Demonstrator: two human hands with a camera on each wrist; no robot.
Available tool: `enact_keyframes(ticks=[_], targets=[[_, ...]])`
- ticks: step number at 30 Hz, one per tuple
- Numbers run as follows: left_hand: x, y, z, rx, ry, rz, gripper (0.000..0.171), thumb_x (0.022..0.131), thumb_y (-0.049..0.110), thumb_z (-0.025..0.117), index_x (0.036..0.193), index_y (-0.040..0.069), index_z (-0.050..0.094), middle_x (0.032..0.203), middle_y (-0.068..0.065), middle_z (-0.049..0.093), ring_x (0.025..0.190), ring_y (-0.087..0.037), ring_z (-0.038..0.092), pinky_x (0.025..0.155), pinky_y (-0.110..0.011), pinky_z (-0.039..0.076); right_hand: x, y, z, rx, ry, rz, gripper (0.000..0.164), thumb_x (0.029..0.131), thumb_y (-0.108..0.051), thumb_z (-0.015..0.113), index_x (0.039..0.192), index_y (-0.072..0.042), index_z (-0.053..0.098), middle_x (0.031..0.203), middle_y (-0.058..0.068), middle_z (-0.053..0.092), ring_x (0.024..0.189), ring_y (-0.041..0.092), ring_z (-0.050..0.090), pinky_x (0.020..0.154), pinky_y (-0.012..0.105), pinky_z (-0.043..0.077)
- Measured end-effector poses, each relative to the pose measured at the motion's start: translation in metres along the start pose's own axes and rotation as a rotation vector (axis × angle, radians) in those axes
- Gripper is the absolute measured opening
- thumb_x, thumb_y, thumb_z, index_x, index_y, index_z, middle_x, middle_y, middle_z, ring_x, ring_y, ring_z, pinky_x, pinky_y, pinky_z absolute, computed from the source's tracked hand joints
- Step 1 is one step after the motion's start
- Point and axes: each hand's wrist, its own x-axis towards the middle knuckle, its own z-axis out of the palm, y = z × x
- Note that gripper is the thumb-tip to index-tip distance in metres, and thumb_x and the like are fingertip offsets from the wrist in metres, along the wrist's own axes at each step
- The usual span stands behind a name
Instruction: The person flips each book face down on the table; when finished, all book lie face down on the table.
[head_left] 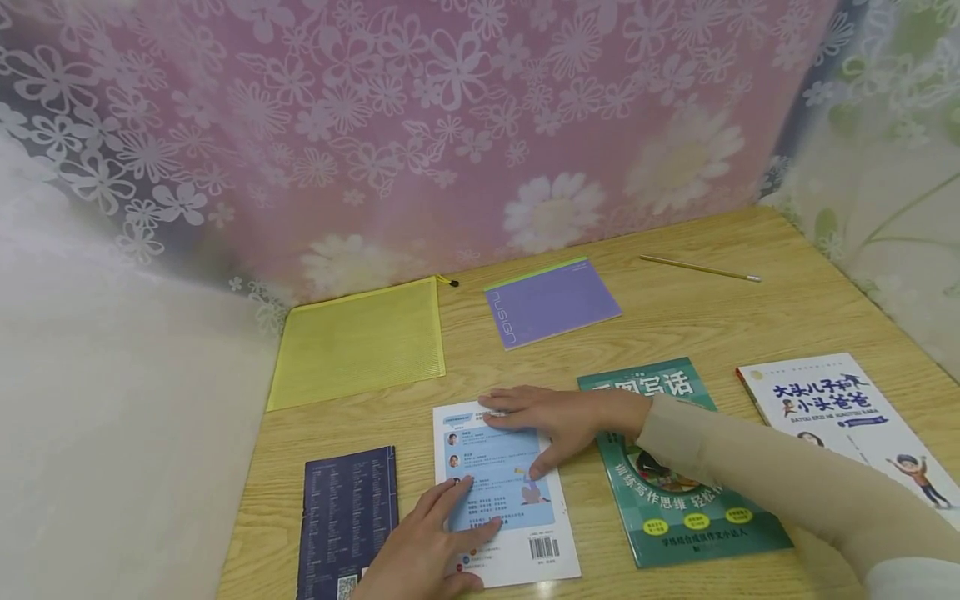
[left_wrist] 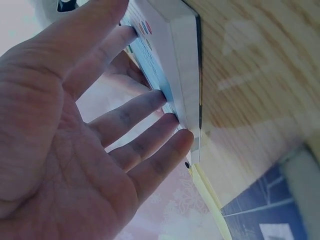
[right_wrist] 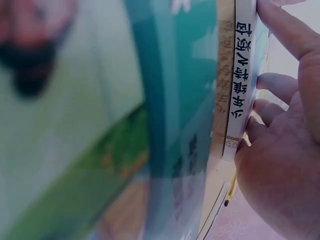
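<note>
A white book with a light-blue panel and a barcode (head_left: 525,517) lies flat on the wooden table. On its lower left part rest the spread fingers of my left hand (head_left: 427,542). Across the upper right of the same cover lies my right hand (head_left: 551,421), thumb apart from the other fingers. The left wrist view shows straight fingers touching the book's face near its thick page edge (left_wrist: 182,65). In the right wrist view, the fingers meet the book beside its white spine with black characters (right_wrist: 241,75). Neither hand curls round the book.
Left of it lies a dark-blue book (head_left: 348,508). To the right are a green book (head_left: 705,533), under my right forearm, and a white book (head_left: 862,425). Farther back lie a yellow zip pouch (head_left: 360,342), a purple notebook (head_left: 555,304) and a pencil (head_left: 697,267), before a floral curtain (head_left: 450,150).
</note>
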Motion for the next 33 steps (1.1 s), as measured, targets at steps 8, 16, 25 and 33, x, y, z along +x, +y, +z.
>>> enact_keyframes(ticks=[8, 16, 25, 33], targets=[[-0.002, 0.002, -0.002, -0.016, -0.004, -0.036, 0.064, 0.087, 0.063, 0.074, 0.146, 0.044, 0.060, 0.163, -0.015, 0.047, 0.144, -0.038, 0.050, 0.104, -0.052, 0.057, 0.007, 0.003, 0.000, 0.014, -0.004, 0.004, 0.096, 0.091, -0.053, 0.078, 0.166, -0.014, 0.033, 0.179, 0.008, 0.012, 0.166, 0.035, 0.008, 0.132, 0.061, 0.017], [0.000, 0.000, -0.005, -0.040, -0.027, -0.041, 0.068, 0.088, 0.062, 0.075, 0.150, 0.042, 0.057, 0.161, -0.011, 0.049, 0.141, -0.037, 0.052, 0.101, -0.055, 0.057, -0.001, -0.005, 0.003, -0.050, 0.038, 0.086, 0.089, 0.090, -0.055, 0.079, 0.162, -0.018, 0.042, 0.177, 0.008, 0.018, 0.165, 0.037, 0.014, 0.130, 0.060, 0.022], [0.020, -0.004, -0.018, 0.060, -0.003, -0.117, 0.060, 0.091, 0.052, 0.079, 0.147, 0.037, 0.061, 0.154, -0.004, 0.055, 0.139, -0.029, 0.054, 0.112, -0.054, 0.050, -0.041, -0.016, 0.000, -0.061, 0.060, 0.171, 0.067, 0.099, -0.038, 0.074, 0.159, -0.020, 0.049, 0.175, 0.013, 0.024, 0.163, 0.043, 0.017, 0.125, 0.063, 0.031], [0.057, -0.007, -0.037, 0.075, -0.016, -0.099, 0.047, 0.095, 0.048, 0.076, 0.139, 0.032, 0.069, 0.145, -0.005, 0.064, 0.131, -0.029, 0.063, 0.104, -0.051, 0.055, -0.085, -0.029, 0.011, -0.118, 0.193, 0.170, 0.038, 0.109, -0.030, 0.058, 0.145, -0.019, 0.065, 0.162, 0.018, 0.048, 0.151, 0.047, 0.041, 0.117, 0.061, 0.044]])
